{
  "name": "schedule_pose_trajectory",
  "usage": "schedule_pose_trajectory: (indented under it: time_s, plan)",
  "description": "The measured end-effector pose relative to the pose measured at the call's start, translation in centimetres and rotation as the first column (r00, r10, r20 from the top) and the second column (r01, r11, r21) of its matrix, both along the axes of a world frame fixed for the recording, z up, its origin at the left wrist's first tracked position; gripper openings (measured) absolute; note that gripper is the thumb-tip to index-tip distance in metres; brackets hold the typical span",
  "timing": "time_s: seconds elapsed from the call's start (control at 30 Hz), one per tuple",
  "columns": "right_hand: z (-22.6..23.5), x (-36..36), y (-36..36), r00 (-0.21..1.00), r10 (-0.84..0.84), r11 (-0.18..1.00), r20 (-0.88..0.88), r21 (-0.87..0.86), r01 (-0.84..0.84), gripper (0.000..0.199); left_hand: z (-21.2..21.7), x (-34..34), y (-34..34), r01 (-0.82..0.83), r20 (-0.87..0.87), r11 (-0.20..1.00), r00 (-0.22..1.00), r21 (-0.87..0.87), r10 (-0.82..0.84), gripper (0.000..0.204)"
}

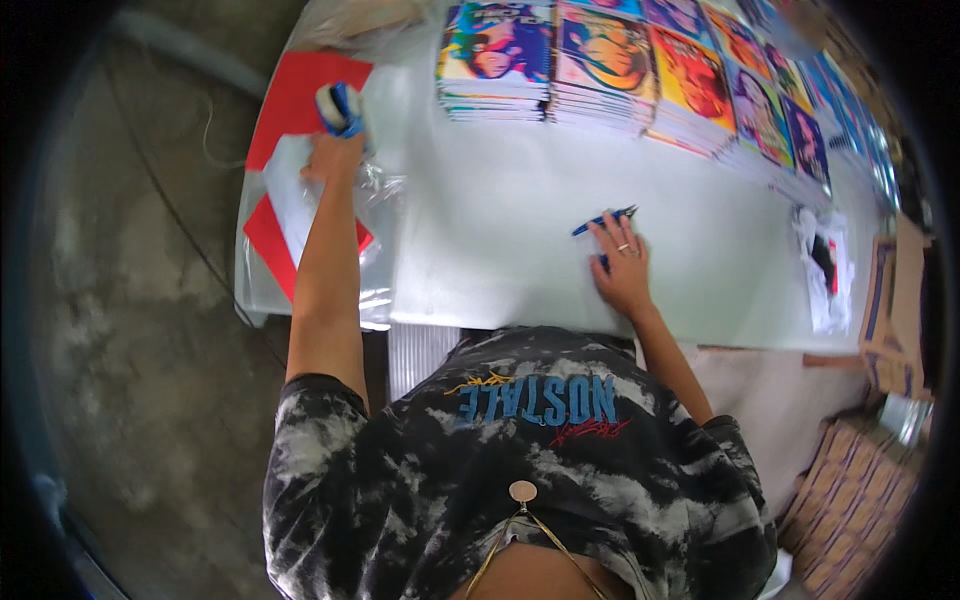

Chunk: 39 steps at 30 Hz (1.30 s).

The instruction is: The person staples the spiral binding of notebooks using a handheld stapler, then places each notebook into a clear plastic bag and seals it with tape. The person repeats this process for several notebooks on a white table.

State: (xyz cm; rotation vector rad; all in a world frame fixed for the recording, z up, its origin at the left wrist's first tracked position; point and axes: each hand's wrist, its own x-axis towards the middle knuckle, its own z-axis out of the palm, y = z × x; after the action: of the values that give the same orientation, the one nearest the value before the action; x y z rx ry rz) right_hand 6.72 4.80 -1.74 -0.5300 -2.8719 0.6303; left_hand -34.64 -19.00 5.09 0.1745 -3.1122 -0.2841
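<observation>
Left hand: the left hand (328,155) reaches to between 10 and 11 o'clock, at the blue-and-white object (340,108) just beyond its fingers; I cannot tell whether it grips it.
Right hand: the right hand (624,262) lies between 2 and 3 o'clock, palm down, fingers a little apart over the blue-handled tool (588,228); how firmly it is held cannot be told.
Blue-handled tool: at 2 o'clock, partly covered by the fingers, its dark tip pointing up and right, with a ring showing on one finger.
Red sheets: red material (285,110) at 10 to 11 o'clock under the left-hand object, with a further red piece (268,240) toward 9 to 10 o'clock.
White sheet: a white sheet (287,185) at 10 o'clock, between the red areas, beside the left hand.
Clear film: crinkled clear plastic (378,282) near 10 o'clock, right of the left forearm.
Table: a pale table (490,235) spreads across 12 o'clock.
Booklets: stacks of bright-covered booklets (605,50) stand from 12 to 2 o'clock.
Far right: a white plastic bag (822,305) with black and red on it at 3 o'clock; a cardboard box (905,310) just beyond.
Lower right: a brown patterned carton (850,510) at 4 o'clock.
</observation>
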Motion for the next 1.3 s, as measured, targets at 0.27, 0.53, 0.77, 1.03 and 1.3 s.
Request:
schedule_pose_trajectory:
  time_s: [0.27, 0.53, 0.77, 1.03, 1.3]
  plan:
    - [-1.2, 3.7, 4.4, 0.940, -0.318, 0.938, -0.123, 0.107, 0.331, 0.047, 3.2, 7.2, 4.9, 0.240, -0.139, 0.967, 0.958, -0.080, -0.249, 0.086]
    - [-1.8, 2.8, 4.4, 0.943, -0.295, 0.946, -0.153, 0.092, 0.310, 0.047, -0.3, 21.6, 6.0, 0.329, -0.132, 0.939, 0.940, 0.105, -0.315, 0.085]
    - [-4.4, -1.2, 8.2, 0.976, -0.147, 0.970, -0.163, 0.169, 0.174, 0.046, -1.5, 23.7, 5.2, 0.420, -0.148, 0.869, 0.907, 0.261, -0.394, 0.088]
    - [-8.0, -4.6, 9.7, 0.990, -0.118, 0.952, -0.079, 0.273, 0.135, 0.044, -3.2, 38.1, -4.3, 0.103, 0.028, 0.933, 0.992, 0.345, -0.119, 0.060]
    - [-10.7, -6.1, 13.0, 0.994, -0.109, 0.954, -0.021, 0.280, 0.111, 0.050, 10.0, 56.1, -14.6, -0.543, -0.517, 0.834, 0.687, 0.103, 0.511, 0.028]
